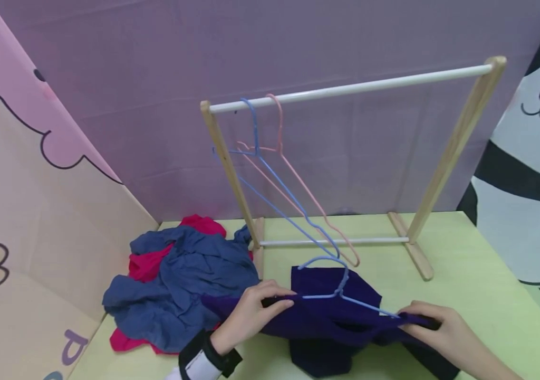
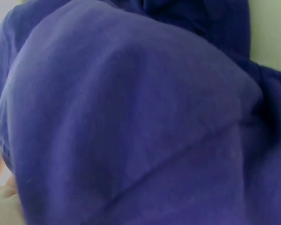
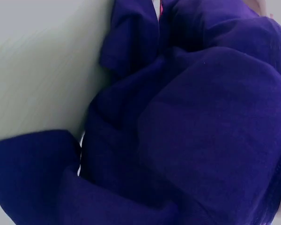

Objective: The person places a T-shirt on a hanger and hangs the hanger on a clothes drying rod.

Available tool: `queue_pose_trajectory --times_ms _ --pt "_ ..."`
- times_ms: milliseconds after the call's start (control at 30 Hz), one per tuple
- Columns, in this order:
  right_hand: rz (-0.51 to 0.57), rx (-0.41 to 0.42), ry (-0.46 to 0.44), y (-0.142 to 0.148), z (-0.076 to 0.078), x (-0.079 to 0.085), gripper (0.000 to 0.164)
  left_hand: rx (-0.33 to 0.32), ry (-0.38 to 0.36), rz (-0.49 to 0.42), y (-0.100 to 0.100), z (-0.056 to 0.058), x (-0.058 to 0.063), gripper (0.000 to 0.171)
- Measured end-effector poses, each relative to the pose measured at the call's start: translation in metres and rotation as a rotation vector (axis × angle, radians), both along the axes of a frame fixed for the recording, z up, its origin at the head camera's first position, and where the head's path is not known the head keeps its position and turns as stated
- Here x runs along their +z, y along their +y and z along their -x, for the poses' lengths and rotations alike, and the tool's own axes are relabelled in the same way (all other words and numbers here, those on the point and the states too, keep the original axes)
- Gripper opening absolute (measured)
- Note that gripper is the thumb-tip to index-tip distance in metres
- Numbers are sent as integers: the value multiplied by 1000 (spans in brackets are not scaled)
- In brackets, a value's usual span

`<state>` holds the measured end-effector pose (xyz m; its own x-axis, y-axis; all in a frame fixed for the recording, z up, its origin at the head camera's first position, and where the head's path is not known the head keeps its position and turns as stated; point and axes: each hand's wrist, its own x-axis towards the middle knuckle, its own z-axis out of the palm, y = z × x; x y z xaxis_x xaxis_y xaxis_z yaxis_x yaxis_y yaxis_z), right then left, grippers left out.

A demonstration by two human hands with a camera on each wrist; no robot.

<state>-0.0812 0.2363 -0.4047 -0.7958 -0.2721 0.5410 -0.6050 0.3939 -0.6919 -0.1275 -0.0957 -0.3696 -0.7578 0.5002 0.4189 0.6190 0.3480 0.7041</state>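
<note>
A dark purple-blue garment (image 1: 317, 321) is held up just above the table's front part, with a blue clothes hanger (image 1: 340, 290) in its upper edge. The hanger's hook and parts of both arms show; their ends are hidden by cloth and hands. My left hand (image 1: 251, 312) pinches the garment's left upper part between thumb and fingers. On the other side my right hand (image 1: 441, 331) grips the cloth near the hanger's right arm. The garment (image 2: 131, 112) fills most of the left wrist view. Folds of the same garment (image 3: 215, 122) cover much of the right wrist view.
Behind stands a clothes rack (image 1: 374, 84) with wooden legs and a white rod. From its left end hang a blue hanger (image 1: 279, 182) and a pink hanger (image 1: 305, 187). A pile of blue and red clothes (image 1: 194, 269) lies on the table's left side.
</note>
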Motion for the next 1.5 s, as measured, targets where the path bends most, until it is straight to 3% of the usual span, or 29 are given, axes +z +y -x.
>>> queue_pose_trajectory --times_ms 200,267,433,600,800,967,1067,1100,1200,1333,1500 --pt "-11 -24 -33 22 -10 -3 39 -54 37 15 1 8 -20 18" --pt "-38 -85 -56 29 -14 -6 41 -52 65 25 1 9 -22 18" --pt "-146 -308 -241 49 -22 -10 27 4 168 53 3 10 -24 14" --pt "-214 -455 -387 71 -27 -13 15 55 260 31 0 12 -24 15" --pt "-228 -568 -428 98 -21 -9 21 90 289 64 -8 13 -28 14" --pt "-113 -603 -386 113 -6 -1 10 91 311 110 -14 14 -30 12" --pt "-84 -650 -465 127 8 7 6 76 269 163 -18 14 -30 11" --pt "-91 -664 -493 131 13 12 12 72 240 184 -19 13 -29 11" --pt "-97 -703 -537 134 24 33 4 63 163 242 -23 13 -30 11" --pt "-4 -632 -440 125 33 68 23 57 91 290 -27 12 -31 11" --pt "91 -533 -372 120 48 104 28 36 29 331 -32 11 -31 11"
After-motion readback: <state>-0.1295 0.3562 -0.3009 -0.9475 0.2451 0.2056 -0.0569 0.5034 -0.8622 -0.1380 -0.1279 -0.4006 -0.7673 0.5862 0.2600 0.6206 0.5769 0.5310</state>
